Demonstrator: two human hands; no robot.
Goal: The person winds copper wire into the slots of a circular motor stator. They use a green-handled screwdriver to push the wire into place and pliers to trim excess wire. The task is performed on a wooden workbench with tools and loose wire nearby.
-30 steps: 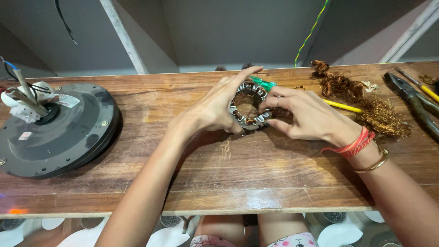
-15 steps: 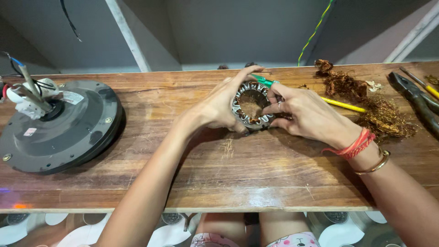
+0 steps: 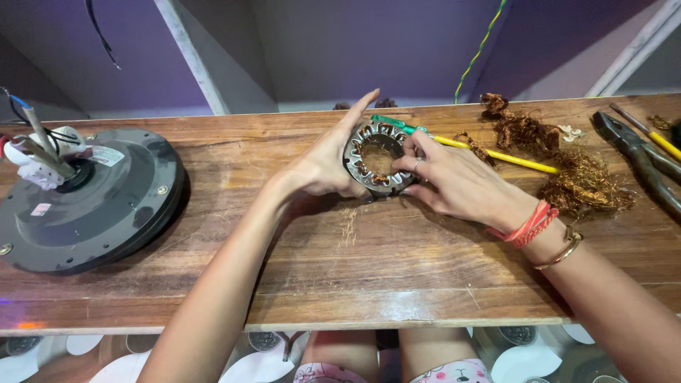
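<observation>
Left hand [image 3: 323,167] and right hand [image 3: 454,181] both grasp the slotted metal stator ring [image 3: 376,157], tilted on the wooden bench [image 3: 355,276] at centre. Dark motor housing [image 3: 85,202] at 9 o'clock; copper wire scraps [image 3: 582,186] at 3 o'clock.

We see two small labels, and both sit on the round dark grey fan motor [image 3: 89,202] at the left end of the wooden worktop [image 3: 340,276]. The first label [image 3: 106,155] is white and shaped like a box with four corners. It lies flat on top of the motor, just beside the middle part where the white plastic piece [image 3: 39,159] and the wires stick up. It has tiny dark and red marks on it. The second label [image 3: 40,209] is smaller, white with a bit of pink, and it sits lower down on the left side of the motor. We see no packages, signs or screens.
</observation>
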